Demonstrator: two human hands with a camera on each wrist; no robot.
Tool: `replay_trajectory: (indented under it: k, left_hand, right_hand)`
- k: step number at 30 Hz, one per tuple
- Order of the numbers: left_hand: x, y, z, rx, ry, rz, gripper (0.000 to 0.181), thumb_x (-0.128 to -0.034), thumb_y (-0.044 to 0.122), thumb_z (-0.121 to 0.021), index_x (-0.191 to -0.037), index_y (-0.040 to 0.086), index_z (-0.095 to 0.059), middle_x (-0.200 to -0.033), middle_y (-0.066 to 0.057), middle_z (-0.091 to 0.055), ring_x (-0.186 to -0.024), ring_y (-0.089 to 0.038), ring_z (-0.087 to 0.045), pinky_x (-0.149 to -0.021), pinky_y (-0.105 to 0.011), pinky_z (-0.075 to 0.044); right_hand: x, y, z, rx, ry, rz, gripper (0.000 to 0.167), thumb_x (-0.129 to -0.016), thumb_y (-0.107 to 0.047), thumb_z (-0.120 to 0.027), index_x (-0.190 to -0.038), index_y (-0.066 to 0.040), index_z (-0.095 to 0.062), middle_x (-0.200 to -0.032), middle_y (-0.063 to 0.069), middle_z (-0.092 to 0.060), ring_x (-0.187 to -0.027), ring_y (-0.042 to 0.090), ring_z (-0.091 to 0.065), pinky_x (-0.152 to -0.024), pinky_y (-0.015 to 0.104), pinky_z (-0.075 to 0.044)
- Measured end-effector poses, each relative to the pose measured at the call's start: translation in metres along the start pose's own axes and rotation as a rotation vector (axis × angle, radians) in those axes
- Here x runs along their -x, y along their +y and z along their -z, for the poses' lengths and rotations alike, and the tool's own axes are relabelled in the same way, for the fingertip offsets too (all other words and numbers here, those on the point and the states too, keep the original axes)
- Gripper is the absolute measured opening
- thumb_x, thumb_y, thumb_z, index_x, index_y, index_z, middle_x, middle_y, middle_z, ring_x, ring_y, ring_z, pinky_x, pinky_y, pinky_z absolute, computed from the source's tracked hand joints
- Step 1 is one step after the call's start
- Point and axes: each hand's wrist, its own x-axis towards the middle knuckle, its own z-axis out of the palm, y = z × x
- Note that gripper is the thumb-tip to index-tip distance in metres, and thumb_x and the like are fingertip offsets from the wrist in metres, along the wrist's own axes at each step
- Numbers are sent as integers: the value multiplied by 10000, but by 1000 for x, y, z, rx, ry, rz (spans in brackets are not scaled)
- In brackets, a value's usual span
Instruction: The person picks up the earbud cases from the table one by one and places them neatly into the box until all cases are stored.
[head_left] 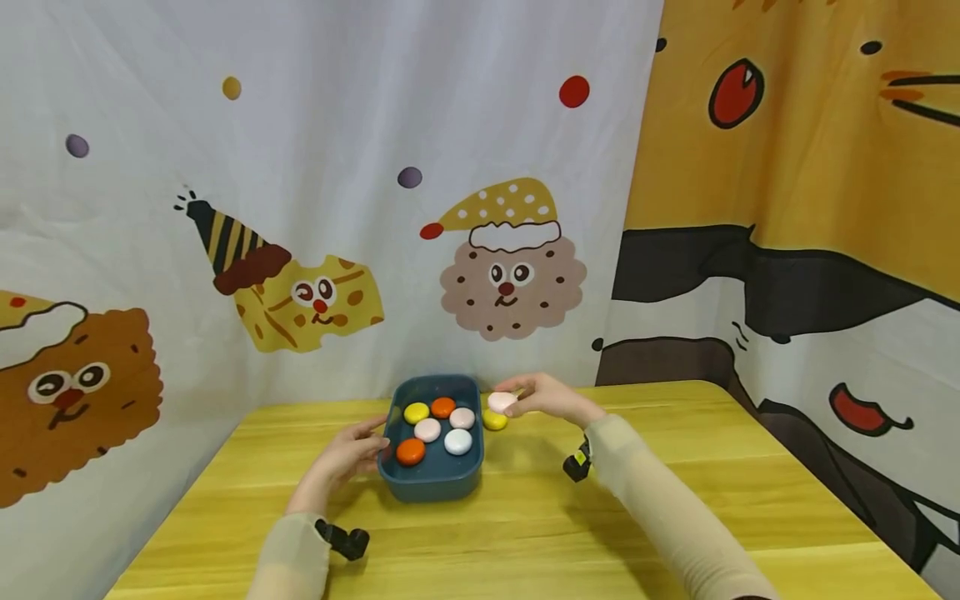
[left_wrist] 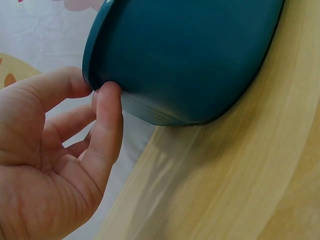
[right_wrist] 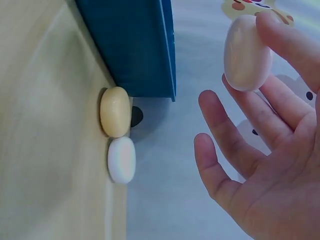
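A dark teal plastic box (head_left: 431, 490) stands on the table with several smooth rounded discs lying in it. They are orange, yellow, pale pink and white. My left hand (head_left: 351, 454) is at the box's left side. Its thumb and finger pinch the rim, as the left wrist view (left_wrist: 55, 145) shows. Just right of the box, my right hand (head_left: 551, 398) holds a pale pink disc (right_wrist: 246, 54) between thumb and fingertips, raised off the table. Below it, a yellow disc (head_left: 495, 420) and a white disc (right_wrist: 122, 160) lie side by side near the box.
The wooden table (head_left: 555, 533) has its far edge close behind the box. A white printed curtain (head_left: 315, 167) hangs there, and an orange patterned cloth (head_left: 825, 167) hangs at the right. A black wrist camera (head_left: 345, 540) sits on the left wrist.
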Motion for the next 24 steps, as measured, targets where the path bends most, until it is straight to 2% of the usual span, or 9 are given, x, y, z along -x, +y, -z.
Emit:
replay_trajectory:
  k: [6,12,15,20,24]
  left_hand:
    - [-2,-1,-3,10,-16,-11,581,-957,34,-554,-1495,3,-337,-1172,-268,-504,-856,-234,-629,-741,-355,-560]
    - [-2,-2,-3,20,-36,-11,604,-951,34,-561,-1499,-18,-310,-1121,-225,-522,-866,-226,-635,-730,-326,-558]
    - [-2,-3,-2,19,-26,-2,600,-950,40,-567,-1497,-7,-325,-1093,-200,-528,-863,-231,-637,-732,-330,-558]
    - [-2,-3,-2,9,-10,-4,590,-951,37,-564,-1494,-4,-335,-1122,-237,-528,-844,-227,-642,-728,-338,-560]
    - [0,-3,0,10,7,-4,593,-945,37,-571,-1492,2,-345,-1121,-243,-545,-819,-210,-643,-715,-335,-561]
  right_hand:
    - [-9,-6,3,35,8,0,517,-814,-288,-785,-1290,-144,-643,-1229,-3,-636,-1038,176,-621,-927,433,-473]
    - [-15,-18,4,86,1,7,489,-833,-292,-767,-1291,-169,-645,-1261,-23,-619,-1100,179,-591,-958,443,-444]
    - [-18,-25,4,114,4,15,458,-841,-283,-761,-1277,-194,-654,-1293,-14,-601,-1138,195,-571,-971,444,-437]
    - [-26,-33,5,138,6,19,477,-833,-305,-770,-1282,-198,-651,-1335,8,-572,-1187,229,-542,-980,449,-434]
    - [-32,-41,5,151,-8,35,474,-827,-302,-777,-1276,-218,-653,-1329,-4,-577,-1189,203,-541,-985,433,-432]
